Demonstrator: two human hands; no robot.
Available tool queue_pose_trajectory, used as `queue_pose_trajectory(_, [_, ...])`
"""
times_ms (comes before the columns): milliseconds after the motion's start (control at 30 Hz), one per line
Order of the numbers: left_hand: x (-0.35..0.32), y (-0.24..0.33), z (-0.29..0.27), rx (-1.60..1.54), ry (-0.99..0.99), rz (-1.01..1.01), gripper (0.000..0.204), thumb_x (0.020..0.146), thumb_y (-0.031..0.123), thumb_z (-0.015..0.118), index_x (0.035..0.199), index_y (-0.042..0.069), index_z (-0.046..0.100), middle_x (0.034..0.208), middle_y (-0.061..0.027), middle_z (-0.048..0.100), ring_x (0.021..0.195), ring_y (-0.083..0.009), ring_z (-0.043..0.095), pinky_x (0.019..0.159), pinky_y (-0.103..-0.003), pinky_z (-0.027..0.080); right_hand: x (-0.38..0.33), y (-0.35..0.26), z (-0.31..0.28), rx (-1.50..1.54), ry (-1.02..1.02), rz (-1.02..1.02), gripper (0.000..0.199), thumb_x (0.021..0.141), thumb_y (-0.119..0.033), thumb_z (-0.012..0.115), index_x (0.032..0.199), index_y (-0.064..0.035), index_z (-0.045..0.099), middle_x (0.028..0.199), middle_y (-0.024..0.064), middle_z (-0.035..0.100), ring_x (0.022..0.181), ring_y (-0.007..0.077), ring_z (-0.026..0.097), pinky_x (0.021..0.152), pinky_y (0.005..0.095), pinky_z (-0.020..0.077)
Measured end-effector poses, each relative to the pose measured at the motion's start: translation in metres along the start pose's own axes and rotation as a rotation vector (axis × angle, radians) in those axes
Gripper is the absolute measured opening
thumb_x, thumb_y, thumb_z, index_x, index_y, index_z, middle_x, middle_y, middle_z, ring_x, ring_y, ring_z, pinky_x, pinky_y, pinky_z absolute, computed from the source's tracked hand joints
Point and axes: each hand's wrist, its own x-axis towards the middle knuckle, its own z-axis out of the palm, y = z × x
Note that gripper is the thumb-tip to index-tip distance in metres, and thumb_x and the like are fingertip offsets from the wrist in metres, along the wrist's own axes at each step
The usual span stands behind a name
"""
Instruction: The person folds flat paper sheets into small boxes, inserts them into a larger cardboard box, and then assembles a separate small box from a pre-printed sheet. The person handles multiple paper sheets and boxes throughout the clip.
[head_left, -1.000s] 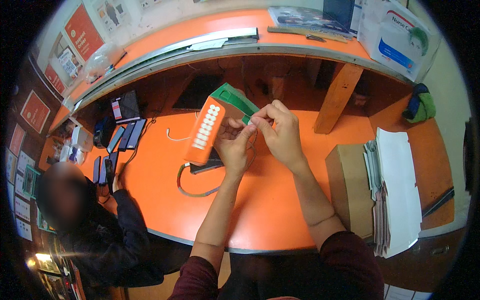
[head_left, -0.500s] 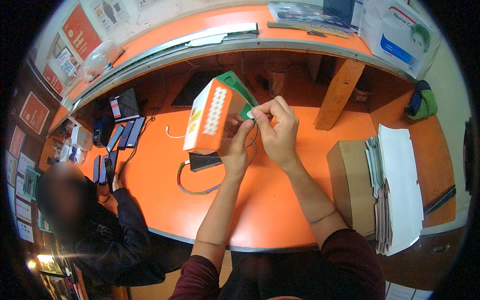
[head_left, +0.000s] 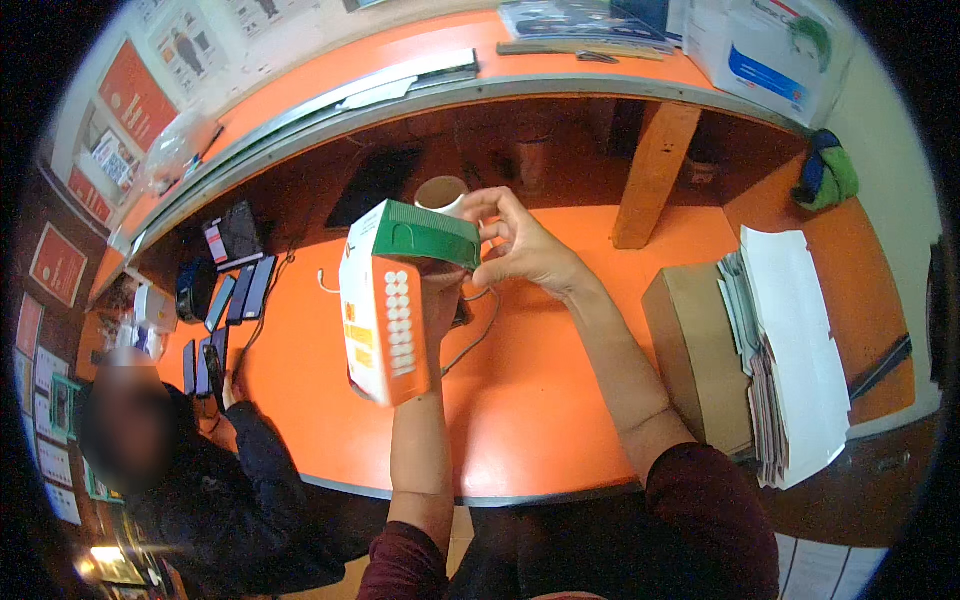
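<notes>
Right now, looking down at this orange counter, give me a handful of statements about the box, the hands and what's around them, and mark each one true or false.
1. The left hand holds up a box that is white and orange with a green end. True.
2. The right hand lies flat on the counter. False: it is raised, with its fingers at the box's green end.
3. A paper cup shows just behind the box. True.
4. The stack of papers lies at the person's left. False: it lies at the right, next to a brown cardboard box.
5. Another person is at the counter's left. True.
</notes>
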Motion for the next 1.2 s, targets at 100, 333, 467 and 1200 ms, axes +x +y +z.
queue_pose_trajectory(100, [-0.001, -0.010, 0.011, -0.411, 0.035, 0.063, 0.045, 0.082, 0.008, 0.058, 0.123, 0.003, 0.040, 0.121, -0.0089, 0.048, 0.108, -0.0198, 0.048, 0.093, -0.034, 0.040, 0.001, 0.004, 0.008, -0.174, 0.028, -0.068, 0.058, 0.054, -0.003, 0.083, 0.095, -0.0075, 0.042, 0.101, 0.0056, 0.052, 0.090, 0.0136, 0.053, 0.071, 0.0277, 0.0496])
queue_pose_trajectory(333, [0.002, 0.019, 0.017, -0.250, -0.139, -0.063, 0.032, 0.089, 0.028, 0.049, 0.106, 0.001, 0.053, 0.100, -0.0065, 0.058, 0.089, -0.0162, 0.055, 0.077, -0.027, 0.044, -0.005, 0.002, 0.019, -0.628, 0.571, -0.145, 0.063, 0.050, -0.042, 0.086, 0.080, -0.0040, 0.045, 0.064, 0.0055, 0.057, 0.064, 0.0110, 0.057, 0.054, 0.0258, 0.0464])
queue_pose_trajectory(467, [-0.006, 0.035, 0.028, -0.090, -0.020, -0.012, 0.023, 0.081, 0.022, 0.066, 0.090, 0.003, 0.056, 0.082, -0.0032, 0.061, 0.070, -0.0077, 0.055, 0.067, -0.022, 0.045, -0.010, -0.014, 0.006, -0.781, 0.356, -0.011, 0.050, 0.064, -0.043, 0.078, 0.078, -0.0048, 0.048, 0.056, 0.0043, 0.053, 0.048, 0.0139, 0.052, 0.046, 0.0282, 0.0445])
queue_pose_trajectory(1200, [-0.003, 0.037, -0.018, -0.302, 0.099, -0.100, 0.089, 0.077, 0.070, 0.041, 0.137, 0.008, 0.024, 0.126, -0.0170, 0.042, 0.117, -0.0289, 0.041, 0.096, -0.045, 0.037, -0.028, -0.047, 0.011, -0.936, -0.056, -0.415, 0.055, 0.058, -0.018, 0.074, 0.110, -0.0134, 0.057, 0.100, 0.0074, 0.061, 0.096, 0.0241, 0.057, 0.087, 0.0378, 0.0409])
